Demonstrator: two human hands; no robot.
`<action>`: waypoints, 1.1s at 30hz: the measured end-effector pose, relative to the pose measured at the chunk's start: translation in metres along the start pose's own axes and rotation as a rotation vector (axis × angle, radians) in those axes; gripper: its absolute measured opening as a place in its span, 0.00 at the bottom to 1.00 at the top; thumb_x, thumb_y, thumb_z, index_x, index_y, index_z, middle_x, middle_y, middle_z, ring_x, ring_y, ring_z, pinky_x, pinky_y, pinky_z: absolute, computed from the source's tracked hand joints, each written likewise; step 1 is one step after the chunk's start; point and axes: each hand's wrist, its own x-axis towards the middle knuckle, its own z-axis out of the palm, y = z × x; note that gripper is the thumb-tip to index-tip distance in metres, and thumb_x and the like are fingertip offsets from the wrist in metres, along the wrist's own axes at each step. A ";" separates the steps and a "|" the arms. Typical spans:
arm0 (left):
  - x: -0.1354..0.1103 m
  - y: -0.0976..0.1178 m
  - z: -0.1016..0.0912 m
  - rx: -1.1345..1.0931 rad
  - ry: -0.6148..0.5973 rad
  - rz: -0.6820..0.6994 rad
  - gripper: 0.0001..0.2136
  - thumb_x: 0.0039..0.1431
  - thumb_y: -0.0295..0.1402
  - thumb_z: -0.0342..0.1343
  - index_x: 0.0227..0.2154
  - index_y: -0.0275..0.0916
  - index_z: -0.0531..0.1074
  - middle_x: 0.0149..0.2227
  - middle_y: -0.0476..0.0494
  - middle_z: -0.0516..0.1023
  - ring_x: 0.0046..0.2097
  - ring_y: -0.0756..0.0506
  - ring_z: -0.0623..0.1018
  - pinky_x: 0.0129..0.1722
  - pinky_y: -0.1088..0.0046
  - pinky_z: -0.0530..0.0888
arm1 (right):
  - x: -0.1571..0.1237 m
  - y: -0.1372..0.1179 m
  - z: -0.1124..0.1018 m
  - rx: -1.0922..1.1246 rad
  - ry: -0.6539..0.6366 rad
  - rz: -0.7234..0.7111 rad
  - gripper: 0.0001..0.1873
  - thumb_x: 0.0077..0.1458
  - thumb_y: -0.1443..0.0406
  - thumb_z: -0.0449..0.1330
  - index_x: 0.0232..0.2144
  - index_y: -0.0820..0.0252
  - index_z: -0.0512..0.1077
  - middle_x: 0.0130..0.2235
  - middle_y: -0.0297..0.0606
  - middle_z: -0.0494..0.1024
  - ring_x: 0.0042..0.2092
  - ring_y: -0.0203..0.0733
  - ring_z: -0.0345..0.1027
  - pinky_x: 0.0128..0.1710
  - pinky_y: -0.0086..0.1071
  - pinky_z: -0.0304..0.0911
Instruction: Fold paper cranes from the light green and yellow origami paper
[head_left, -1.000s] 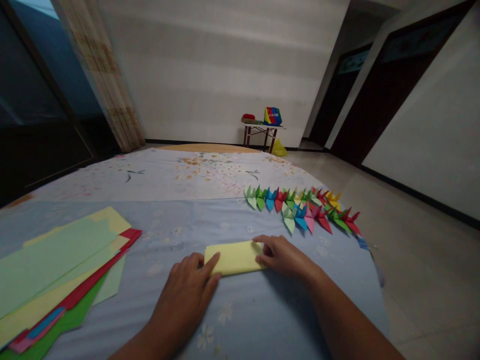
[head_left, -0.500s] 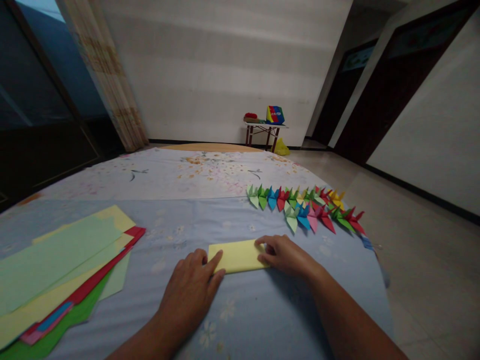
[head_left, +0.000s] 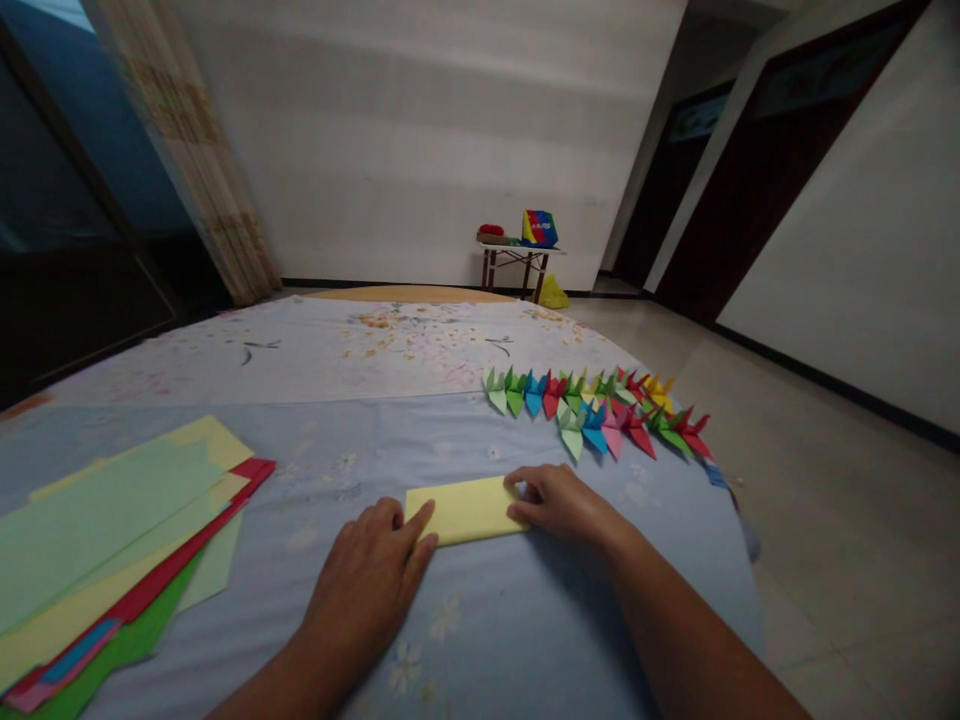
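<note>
A folded strip of yellow paper lies flat on the blue cloth in front of me, its long side running left to right. My left hand holds its left end, index finger and thumb pressed on the paper and the other fingers curled. At the right end, my right hand grips the paper between thumb and bent index finger. Behind and to the right, several folded paper cranes in green, blue, red, pink and yellow stand in rows.
On the left lies a loose pile of coloured paper sheets, pale green on top. A floral tablecloth covers the round table's far part. Beyond it, a small side table by the wall bears a colourful box. A yellow bag sits beside it.
The whole view has shifted slightly, so things appear a little further left. Both hands keep their hold on the yellow paper, with no clear change in its fold.
</note>
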 end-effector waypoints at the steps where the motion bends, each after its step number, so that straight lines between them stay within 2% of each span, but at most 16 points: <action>1: 0.000 0.000 0.000 0.002 0.001 -0.001 0.19 0.62 0.40 0.39 0.53 0.46 0.65 0.38 0.43 0.68 0.39 0.45 0.69 0.40 0.68 0.63 | 0.000 0.000 -0.001 -0.012 0.001 0.001 0.17 0.48 0.60 0.58 0.43 0.54 0.72 0.28 0.32 0.76 0.29 0.35 0.66 0.33 0.28 0.53; 9: 0.001 0.000 -0.001 0.015 -0.029 0.000 0.20 0.62 0.40 0.39 0.54 0.45 0.64 0.38 0.42 0.68 0.39 0.44 0.69 0.40 0.67 0.64 | -0.001 -0.006 -0.006 -0.146 0.011 -0.005 0.16 0.48 0.60 0.59 0.41 0.51 0.73 0.31 0.33 0.78 0.35 0.39 0.67 0.38 0.31 0.50; 12: 0.001 0.000 -0.001 0.015 -0.032 -0.007 0.20 0.62 0.40 0.39 0.54 0.45 0.64 0.38 0.42 0.68 0.39 0.44 0.69 0.41 0.66 0.64 | -0.003 -0.009 -0.009 -0.208 -0.035 -0.026 0.09 0.50 0.60 0.58 0.34 0.52 0.75 0.30 0.33 0.77 0.35 0.39 0.66 0.38 0.31 0.49; 15: 0.000 0.000 -0.002 0.015 -0.039 -0.013 0.20 0.62 0.40 0.39 0.54 0.46 0.64 0.38 0.42 0.68 0.39 0.44 0.69 0.40 0.66 0.64 | -0.005 -0.012 -0.010 -0.307 -0.059 -0.060 0.08 0.53 0.60 0.55 0.29 0.54 0.74 0.29 0.34 0.75 0.36 0.39 0.65 0.37 0.32 0.47; 20: 0.001 -0.001 -0.002 0.012 -0.040 -0.004 0.20 0.62 0.40 0.39 0.54 0.46 0.64 0.39 0.42 0.68 0.39 0.44 0.69 0.40 0.66 0.64 | -0.007 -0.015 -0.009 -0.394 -0.081 -0.050 0.09 0.55 0.59 0.54 0.30 0.54 0.72 0.30 0.36 0.73 0.37 0.41 0.63 0.36 0.32 0.45; 33: 0.001 -0.002 0.001 -0.001 -0.023 0.004 0.20 0.62 0.39 0.40 0.54 0.44 0.64 0.38 0.42 0.68 0.39 0.44 0.69 0.41 0.65 0.64 | -0.006 -0.014 -0.008 -0.399 -0.077 -0.030 0.08 0.55 0.60 0.55 0.32 0.53 0.72 0.32 0.37 0.74 0.37 0.42 0.64 0.35 0.33 0.44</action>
